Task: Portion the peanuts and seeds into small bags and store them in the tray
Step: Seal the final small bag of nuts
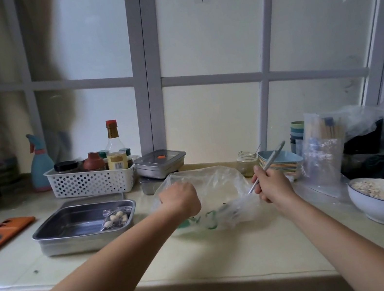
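Left hand [180, 200] curls its fingers round the left rim of the big plastic bag [218, 184], at centre. Right hand [273, 186] grips a metal spoon [269, 161], handle slanting up far-right, tip inside the bag. On the left, the tray [47, 235] holds one small filled bag [116, 217].

Pale counter [232, 261] bears steel tray [75, 244], clear plastic bag [218, 186], white bowl [377, 210], basket [89, 182].

L hand [180, 200], R hand [273, 186]: both curled
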`<state>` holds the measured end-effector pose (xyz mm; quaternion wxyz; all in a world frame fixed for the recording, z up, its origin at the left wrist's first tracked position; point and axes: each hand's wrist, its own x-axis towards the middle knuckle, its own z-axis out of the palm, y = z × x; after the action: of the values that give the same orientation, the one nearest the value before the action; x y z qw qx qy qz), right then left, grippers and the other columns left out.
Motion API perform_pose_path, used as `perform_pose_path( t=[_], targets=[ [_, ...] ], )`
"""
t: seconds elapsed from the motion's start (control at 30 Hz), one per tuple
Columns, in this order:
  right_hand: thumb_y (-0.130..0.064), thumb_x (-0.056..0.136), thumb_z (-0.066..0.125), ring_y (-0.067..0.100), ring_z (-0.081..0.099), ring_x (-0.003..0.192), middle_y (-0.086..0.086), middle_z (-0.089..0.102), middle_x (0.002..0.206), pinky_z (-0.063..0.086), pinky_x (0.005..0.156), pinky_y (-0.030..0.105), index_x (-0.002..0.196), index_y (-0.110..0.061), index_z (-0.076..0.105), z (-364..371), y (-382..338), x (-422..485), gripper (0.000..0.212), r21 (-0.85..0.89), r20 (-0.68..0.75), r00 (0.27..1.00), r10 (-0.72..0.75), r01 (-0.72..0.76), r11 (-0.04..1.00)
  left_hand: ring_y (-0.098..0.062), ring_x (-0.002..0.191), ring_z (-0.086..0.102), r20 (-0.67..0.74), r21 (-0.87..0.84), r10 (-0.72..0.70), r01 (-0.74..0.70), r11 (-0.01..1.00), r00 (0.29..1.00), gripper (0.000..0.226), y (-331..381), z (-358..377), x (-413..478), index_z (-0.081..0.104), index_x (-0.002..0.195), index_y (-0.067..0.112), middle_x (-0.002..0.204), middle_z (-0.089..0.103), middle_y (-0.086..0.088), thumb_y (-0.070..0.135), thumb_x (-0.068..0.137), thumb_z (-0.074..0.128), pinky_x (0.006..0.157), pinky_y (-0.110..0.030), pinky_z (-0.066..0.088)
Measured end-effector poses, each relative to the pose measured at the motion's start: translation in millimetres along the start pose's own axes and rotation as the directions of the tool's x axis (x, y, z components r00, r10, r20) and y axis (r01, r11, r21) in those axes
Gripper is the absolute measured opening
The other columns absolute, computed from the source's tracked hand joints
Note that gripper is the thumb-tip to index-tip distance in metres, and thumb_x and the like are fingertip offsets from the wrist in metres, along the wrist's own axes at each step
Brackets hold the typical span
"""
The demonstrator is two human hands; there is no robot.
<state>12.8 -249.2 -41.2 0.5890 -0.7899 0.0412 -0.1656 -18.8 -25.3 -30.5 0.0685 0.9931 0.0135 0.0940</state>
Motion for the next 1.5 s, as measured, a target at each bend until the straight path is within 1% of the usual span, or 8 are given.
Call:
perform_pose_path(
  t=[0.2,0.27,0.37,0.5,0.83,1.07,1.23,1.5],
  targets=[
    [-0.037,0.108,0.048,0.015,0.046,0.041,0.003,0.059,0.056,0.038,0.044,0.025,0.085,-0.004,0.066,4.4,-8.2,-1.6,0.043,-0.151,0.086,0.992,-0.096,0.108,0.983,-0.029,0.098,0.062,-0.211,0.201,0.132,-0.089,0.976,0.969,0.02,26.1,1.0,4.8,0.061,0.104,0.013,0.113,0.06,-0.012,0.005,0.088,0.053,0.078,-0.034,0.043],
    [-0.038,0.108,0.048,0.015,0.047,0.043,0.002,0.059,0.056,0.038,0.044,0.025,0.086,-0.005,0.065,5.6,-8.4,-3.7,0.044,-0.156,0.136,0.985,-0.105,0.126,0.98,-0.032,0.09,0.062,-0.172,0.145,0.248,-0.224,0.964,0.953,0.027,31.5,6.9,18.5,0.06,0.117,0.011,0.118,0.058,-0.014,0.007,0.091,0.053,0.075,-0.037,0.047],
    [-0.04,0.107,0.049,0.015,0.046,0.045,0.003,0.058,0.058,0.037,0.044,0.024,0.085,-0.006,0.065,3.5,-7.8,-4.6,0.043,-0.116,0.19,0.975,-0.113,0.137,0.984,-0.033,0.112,0.063,0.011,0.083,0.3,-0.3,0.95,0.954,0.036,30.6,21.6,36.2,0.063,0.13,0.012,0.129,0.063,-0.013,0.025,0.097,0.06,0.095,-0.043,0.052],
    [-0.04,0.107,0.049,0.011,0.045,0.04,0.003,0.058,0.059,0.036,0.044,0.021,0.08,-0.01,0.063,-2.5,-7.4,-3.2,0.043,-0.116,0.223,0.964,-0.147,0.176,0.977,-0.032,0.11,0.066,0.087,0.017,0.283,-0.285,0.958,0.955,0.029,28.0,38.7,43.4,0.074,0.111,0.011,0.115,0.071,-0.013,0.034,0.093,0.067,0.093,-0.038,0.053],
    [-0.031,0.105,0.049,0.016,0.051,0.043,0.001,0.065,0.058,0.039,0.047,0.023,0.076,-0.01,0.067,-5.6,-2.5,4.3,0.041,-0.302,0.125,0.991,-0.054,0.09,0.949,-0.031,0.076,0.066,-0.13,-0.082,0.199,-0.21,0.974,0.971,0.009,36.2,18.3,39.7,0.069,0.079,0.005,0.087,0.07,-0.009,0.013,0.081,0.065,0.056,-0.031,0.044],
    [-0.024,0.103,0.05,0.017,0.049,0.039,0.005,0.066,0.057,0.041,0.043,0.023,0.08,-0.002,0.069,-0.5,0.3,1.1,0.037,-0.237,0.006,1.0,0.029,-0.027,0.971,-0.029,0.062,0.054,-0.131,-0.152,0.234,-0.252,0.956,0.964,0.028,44.0,-0.2,25.2,0.049,0.055,0.01,0.059,0.05,-0.004,0.013,0.078,0.064,0.047,-0.029,0.036],
    [-0.031,0.106,0.048,0.016,0.054,0.045,0.007,0.067,0.063,0.043,0.045,0.023,0.087,-0.003,0.069,0.7,-0.8,-3.9,0.04,-0.205,-0.007,1.0,0.016,-0.017,0.979,-0.03,0.068,0.063,-0.082,-0.304,0.274,-0.286,0.909,0.958,0.026,52.9,-7.5,18.8,0.074,0.079,-0.002,0.073,0.07,-0.008,0.023,0.082,0.075,0.059,-0.037,0.052],
    [-0.038,0.108,0.048,0.015,0.046,0.051,0.005,0.056,0.063,0.038,0.047,0.023,0.089,-0.003,0.066,-2.2,8.5,-12.5,0.044,0.048,0.066,0.995,-0.072,0.069,0.996,-0.024,0.068,0.056,-0.053,-0.362,0.226,-0.23,0.904,0.973,0.028,41.5,-7.7,18.1,0.073,0.084,0.002,0.081,0.068,-0.01,0.03,0.087,0.075,0.062,-0.033,0.047]
  ],
)
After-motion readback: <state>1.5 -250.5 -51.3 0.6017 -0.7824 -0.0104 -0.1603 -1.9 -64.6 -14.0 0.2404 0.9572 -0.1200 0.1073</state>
